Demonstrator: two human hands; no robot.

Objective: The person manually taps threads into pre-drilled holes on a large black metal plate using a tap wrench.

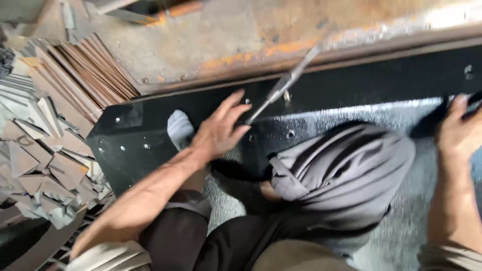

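Observation:
A black steel plate (131,131) with small drilled holes lies in front of me, its right part ground to bare shiny metal (401,113). My left hand (221,129) hovers over it with fingers spread. The near end of a blurred, slim metal tool (287,79) sits between its thumb and index fingertip; whether it is pinched is unclear. My right hand (459,131) is at the right edge, fingers curled over a dark object (474,100) that is mostly out of frame. My bent knee in grey trousers (346,170) covers the middle of the plate.
A foot in a white sock (179,128) rests on the plate beside my left wrist. Rusty flat plates (88,70) are stacked at upper left above a pile of grey triangular offcuts (40,158). A rusty steel beam (311,45) runs behind the plate.

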